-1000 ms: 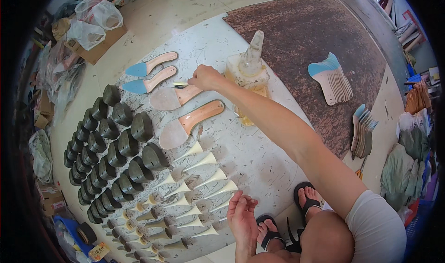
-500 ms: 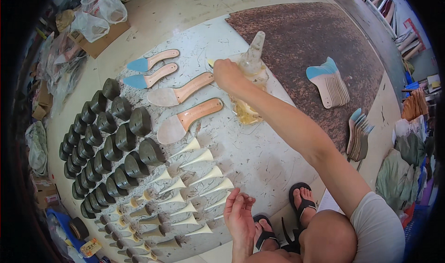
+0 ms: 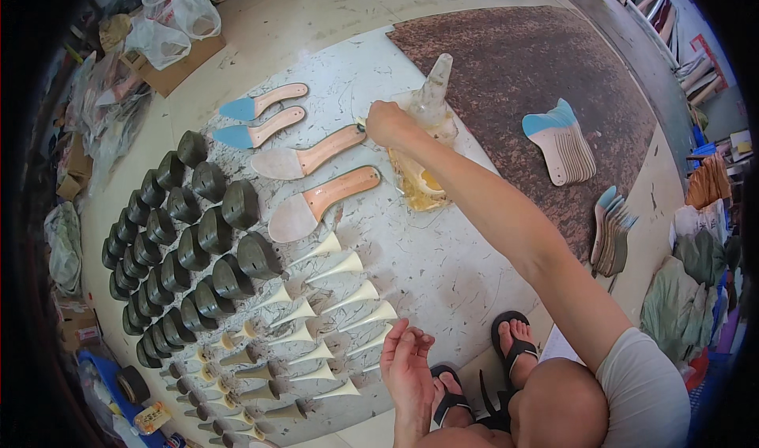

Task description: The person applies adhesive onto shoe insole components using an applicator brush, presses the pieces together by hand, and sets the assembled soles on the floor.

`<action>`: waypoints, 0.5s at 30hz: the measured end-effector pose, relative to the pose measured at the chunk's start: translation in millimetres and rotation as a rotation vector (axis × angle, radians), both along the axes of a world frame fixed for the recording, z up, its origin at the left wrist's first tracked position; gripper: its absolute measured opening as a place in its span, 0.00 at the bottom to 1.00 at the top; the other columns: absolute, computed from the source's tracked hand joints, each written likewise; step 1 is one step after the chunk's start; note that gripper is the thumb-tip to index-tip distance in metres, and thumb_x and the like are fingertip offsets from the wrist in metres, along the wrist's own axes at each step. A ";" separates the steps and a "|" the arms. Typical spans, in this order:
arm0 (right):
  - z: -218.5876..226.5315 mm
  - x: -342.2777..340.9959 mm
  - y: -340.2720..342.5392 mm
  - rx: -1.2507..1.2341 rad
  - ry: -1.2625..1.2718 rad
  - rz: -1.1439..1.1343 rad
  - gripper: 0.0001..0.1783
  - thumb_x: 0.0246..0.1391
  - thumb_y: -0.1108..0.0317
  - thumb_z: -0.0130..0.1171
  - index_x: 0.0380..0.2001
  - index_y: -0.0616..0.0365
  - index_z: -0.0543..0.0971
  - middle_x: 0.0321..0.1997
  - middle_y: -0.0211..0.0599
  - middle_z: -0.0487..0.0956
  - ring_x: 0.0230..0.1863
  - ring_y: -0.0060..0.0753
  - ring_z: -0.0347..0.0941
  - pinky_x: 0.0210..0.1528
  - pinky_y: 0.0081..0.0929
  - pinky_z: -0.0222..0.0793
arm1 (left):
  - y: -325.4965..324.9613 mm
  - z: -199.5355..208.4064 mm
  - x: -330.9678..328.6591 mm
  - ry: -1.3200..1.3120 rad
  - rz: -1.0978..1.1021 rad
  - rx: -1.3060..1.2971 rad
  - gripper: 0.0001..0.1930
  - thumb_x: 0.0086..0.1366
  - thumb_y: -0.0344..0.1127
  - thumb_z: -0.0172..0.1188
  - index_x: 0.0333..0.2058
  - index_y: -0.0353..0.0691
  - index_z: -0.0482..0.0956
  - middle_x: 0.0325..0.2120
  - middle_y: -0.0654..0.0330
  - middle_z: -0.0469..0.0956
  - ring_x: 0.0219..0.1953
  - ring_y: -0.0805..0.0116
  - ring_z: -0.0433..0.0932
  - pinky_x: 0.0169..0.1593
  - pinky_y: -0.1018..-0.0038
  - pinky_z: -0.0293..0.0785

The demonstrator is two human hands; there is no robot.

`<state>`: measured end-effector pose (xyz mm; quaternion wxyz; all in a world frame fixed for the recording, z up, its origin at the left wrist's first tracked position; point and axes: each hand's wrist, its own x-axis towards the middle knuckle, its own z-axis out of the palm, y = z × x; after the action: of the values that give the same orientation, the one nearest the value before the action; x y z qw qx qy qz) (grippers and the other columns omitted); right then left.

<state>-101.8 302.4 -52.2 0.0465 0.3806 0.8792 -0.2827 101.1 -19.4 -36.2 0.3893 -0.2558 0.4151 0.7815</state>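
Note:
My right hand [image 3: 387, 124] reaches far across the board with closed fingers around a thin pale-yellow tool [image 3: 361, 122], mostly hidden by the hand. Its tip is at the heel end of a long pinkish-tan insole [image 3: 332, 146]. A second such insole [image 3: 341, 191] lies just nearer, and two with blue toe ends [image 3: 257, 136] lie farther off. Beside my right wrist stands a translucent, glue-smeared plastic container [image 3: 431, 96] with yellowish stuff at its base. My left hand [image 3: 407, 357], palm up with loosely bent fingers apart, holds nothing next to slim cream shoe heels [image 3: 371, 315].
Rows of dark block heels [image 3: 190, 246] fill the board's left side, with small brown heels [image 3: 257, 391] nearer me. On a brown speckled sheet [image 3: 506, 61] sits a stack of blue-tipped insoles [image 3: 560, 144]; another stack [image 3: 610, 231] is at its edge. My sandalled feet are close by.
My right hand has shifted slightly, bringing the tool's tip down to the heel end of the upper long insole. My left hand stays in place.

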 end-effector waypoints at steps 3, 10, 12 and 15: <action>-3.2 -2.9 11.6 -0.079 0.027 -0.092 0.15 0.55 0.69 0.51 0.38 0.73 0.78 0.46 0.64 0.77 0.49 0.58 0.76 0.50 0.41 0.74 | 3.2 -0.7 -1.3 -0.003 -0.015 0.012 0.15 0.63 0.27 0.53 0.49 0.33 0.72 0.34 0.56 0.76 0.35 0.66 0.76 0.45 0.68 0.74; 25.9 49.6 -4.0 -0.110 0.268 -0.015 0.20 0.58 0.60 0.53 0.32 0.73 0.77 0.31 0.59 0.79 0.34 0.50 0.77 0.38 0.41 0.70 | -4.3 1.5 -3.2 -0.011 0.026 0.025 0.13 0.64 0.26 0.54 0.47 0.31 0.73 0.32 0.55 0.76 0.34 0.66 0.76 0.43 0.68 0.75; 37.0 106.2 -14.6 -0.080 0.312 0.019 0.20 0.57 0.59 0.54 0.28 0.71 0.77 0.25 0.54 0.77 0.27 0.44 0.75 0.33 0.37 0.68 | -9.2 2.9 -4.4 0.006 0.018 0.013 0.13 0.64 0.27 0.54 0.48 0.33 0.72 0.33 0.56 0.76 0.34 0.67 0.75 0.44 0.68 0.74; 55.1 188.8 -23.0 -0.084 0.178 -0.098 0.16 0.56 0.61 0.57 0.28 0.67 0.77 0.25 0.53 0.77 0.26 0.45 0.74 0.31 0.37 0.68 | -12.5 7.1 -3.2 0.034 0.023 -0.007 0.13 0.64 0.28 0.54 0.48 0.35 0.72 0.33 0.58 0.75 0.34 0.68 0.74 0.44 0.69 0.74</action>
<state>87.0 279.3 2.9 -0.0300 0.3943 0.8476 -0.3539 97.9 -31.9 -29.1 0.3723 -0.2485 0.4215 0.7887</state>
